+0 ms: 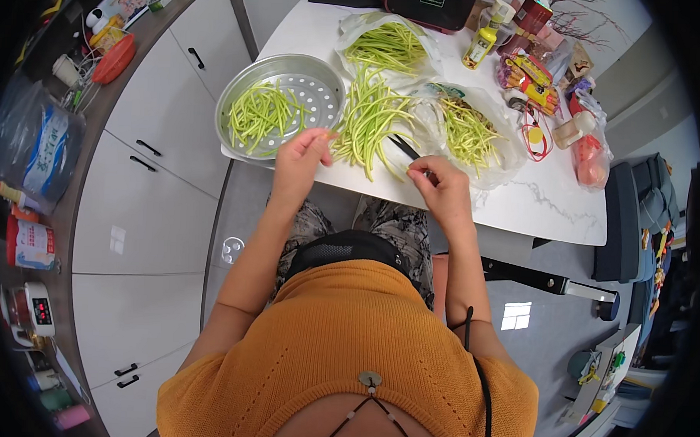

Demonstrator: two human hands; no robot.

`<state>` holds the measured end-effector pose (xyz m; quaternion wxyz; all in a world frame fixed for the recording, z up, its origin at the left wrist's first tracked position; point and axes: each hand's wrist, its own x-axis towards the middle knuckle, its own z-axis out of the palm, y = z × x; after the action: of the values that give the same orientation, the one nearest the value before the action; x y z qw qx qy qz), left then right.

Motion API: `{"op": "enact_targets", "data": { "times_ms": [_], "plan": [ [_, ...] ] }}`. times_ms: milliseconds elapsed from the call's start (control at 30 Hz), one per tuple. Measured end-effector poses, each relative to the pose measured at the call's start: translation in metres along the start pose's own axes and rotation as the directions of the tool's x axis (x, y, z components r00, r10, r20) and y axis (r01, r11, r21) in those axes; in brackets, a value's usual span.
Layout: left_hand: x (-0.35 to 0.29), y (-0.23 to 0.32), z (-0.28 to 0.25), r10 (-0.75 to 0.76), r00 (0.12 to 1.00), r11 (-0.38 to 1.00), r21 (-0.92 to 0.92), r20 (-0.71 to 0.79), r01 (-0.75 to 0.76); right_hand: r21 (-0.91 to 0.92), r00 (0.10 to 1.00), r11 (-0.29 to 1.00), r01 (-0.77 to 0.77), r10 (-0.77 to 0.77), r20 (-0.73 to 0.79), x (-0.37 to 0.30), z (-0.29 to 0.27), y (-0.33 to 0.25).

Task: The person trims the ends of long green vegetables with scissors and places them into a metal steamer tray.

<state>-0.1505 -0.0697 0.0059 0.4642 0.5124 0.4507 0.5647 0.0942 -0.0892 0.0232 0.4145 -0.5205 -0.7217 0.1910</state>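
Long green garlic scapes [365, 123] lie in a loose pile at the table's near edge, between my hands. My left hand [299, 161] is pinched just left of the pile, over the rim of a round metal steamer pan [323, 102]; what its fingertips hold, if anything, is too small to tell. Cut green pieces [261, 115] lie in the left part of the perforated pan. To the right of the pile, my right hand [443, 189] is closed around what looks like black scissors [404, 147], their two dark prongs pointing away to the upper left.
Behind the pile, a plastic bag [387, 46] holds more scapes; another bag [472, 130] at right holds scapes with darker tips. A yellow bottle [479, 47], snack packages [532, 78] and a bag of red fruit [591, 157] crowd the white table's [551, 198] right side. Cabinets [160, 135] stand left.
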Motion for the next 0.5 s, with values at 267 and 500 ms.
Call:
{"op": "enact_targets", "data": {
  "times_ms": [267,500],
  "plan": [
    [0.036,0.014,-0.039,0.474,0.866,0.669,0.703,-0.156,-0.240,0.069,0.934,0.954,-0.291,0.299,-0.195,0.023,-0.031,0.060],
    [0.061,-0.015,-0.053,0.534,0.845,0.284,0.946,-0.019,-0.158,-0.054,0.893,0.988,-0.147,0.109,-0.437,0.032,-0.041,0.084]
  ]
}}
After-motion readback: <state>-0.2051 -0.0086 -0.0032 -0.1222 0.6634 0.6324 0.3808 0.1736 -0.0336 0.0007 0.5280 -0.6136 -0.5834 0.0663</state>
